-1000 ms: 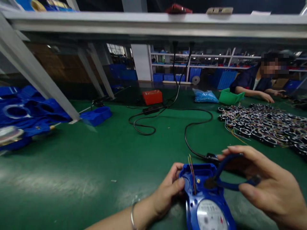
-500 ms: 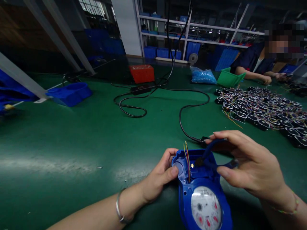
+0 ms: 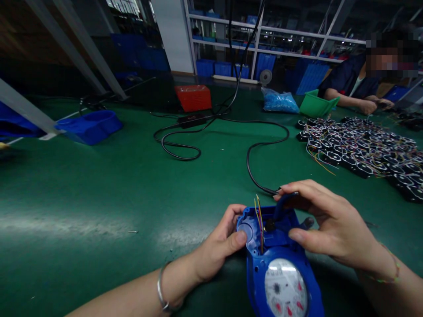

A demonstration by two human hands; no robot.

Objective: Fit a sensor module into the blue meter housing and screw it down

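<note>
A blue water meter housing [image 3: 280, 281] with a white dial lies on the green table at the bottom centre. My left hand [image 3: 220, 242] grips its upper left edge, thumb on a round cap. Thin yellow and red wires [image 3: 258, 220] stick up out of its open top. My right hand [image 3: 325, 226] holds blue-handled pliers [image 3: 280, 209], their tip down inside the housing's top compartment beside the wires.
A black cable [image 3: 251, 149] loops across the table to a spot just behind the meter. Several black wired parts [image 3: 360, 152] cover the right side. Farther back stand a red box [image 3: 193, 97], a blue tray [image 3: 89, 127], a blue bag [image 3: 279, 102], a green bin [image 3: 315, 106] and a seated co-worker [image 3: 353, 83].
The view has tilted down from the overhead rail. My right hand has squeezed the pliers handles closer and pushed the tip deeper into the housing. My left hand keeps its hold.
</note>
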